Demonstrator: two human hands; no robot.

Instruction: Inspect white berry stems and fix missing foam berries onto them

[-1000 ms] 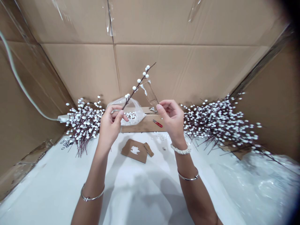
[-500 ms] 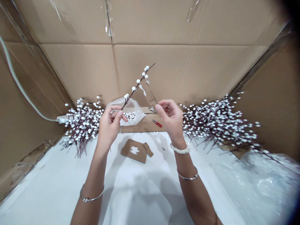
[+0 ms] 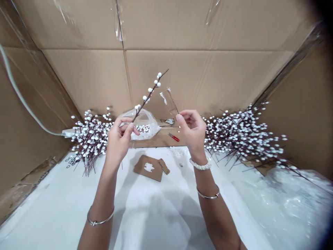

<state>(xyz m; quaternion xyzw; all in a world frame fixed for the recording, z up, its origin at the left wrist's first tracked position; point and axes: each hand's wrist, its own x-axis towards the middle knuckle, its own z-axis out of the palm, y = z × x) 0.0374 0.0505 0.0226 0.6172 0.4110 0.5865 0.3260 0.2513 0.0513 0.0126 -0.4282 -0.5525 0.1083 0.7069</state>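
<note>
My left hand (image 3: 120, 137) pinches the lower end of a thin brown artificial stem with white berries (image 3: 150, 90), which slants up to the right. In my right hand (image 3: 191, 130), thumb and fingers close on a clear flat plastic strip (image 3: 170, 101) with white smears at its upper end. A gap separates the strip from the stem. Behind my left fingers sits a clear plastic bag (image 3: 153, 132) with loose white berries inside. Red-handled thread snips (image 3: 173, 137) lie on a cardboard ledge (image 3: 161, 141) between my hands.
Bunches of white-berried stems lie at left (image 3: 93, 139) and right (image 3: 241, 135). On the white table (image 3: 156, 215) is a cardboard piece (image 3: 147, 176) with a white patch. Crumpled clear plastic (image 3: 291, 201) lies right. A white cable (image 3: 24, 100) runs down the left cardboard wall.
My right hand has drawn the plastic strip slightly right, away from the stem it was touching or overlapping. My left hand and the stem have shifted a little left.
</note>
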